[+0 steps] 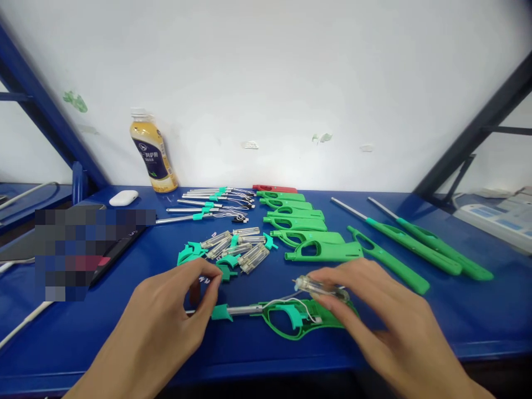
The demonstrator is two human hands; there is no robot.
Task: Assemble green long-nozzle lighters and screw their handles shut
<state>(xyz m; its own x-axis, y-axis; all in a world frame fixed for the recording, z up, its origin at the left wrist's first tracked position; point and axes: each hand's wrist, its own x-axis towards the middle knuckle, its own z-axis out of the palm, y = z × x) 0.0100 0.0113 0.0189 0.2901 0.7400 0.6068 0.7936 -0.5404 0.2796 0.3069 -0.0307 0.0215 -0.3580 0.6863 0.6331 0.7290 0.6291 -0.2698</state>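
Between the thumb and fingers of my right hand (pixel 382 316) is a clear plastic lighter fuel tank (pixel 318 287), held above an open green lighter shell (pixel 291 334). In that shell lie a teal trigger (pixel 296 316) and a white wire; a metal tube (pixel 245 310) with a teal collar (pixel 221 312) runs out to the left. My left hand (pixel 166 316) is closed in a pinch above the tube's left end, beside a teal plastic piece (pixel 226 272). Whatever its fingertips grip is too small or hidden to make out.
Behind my hands lie several clear fuel tanks (pixel 254 257), teal parts (pixel 191 252) and metal tubes with wires (pixel 195 217). Green shells (pixel 324 251) form a column, with longer green lighters (pixel 415 246) to the right. A bottle (pixel 153 152), white case (pixel 123 198) and cables stand left.
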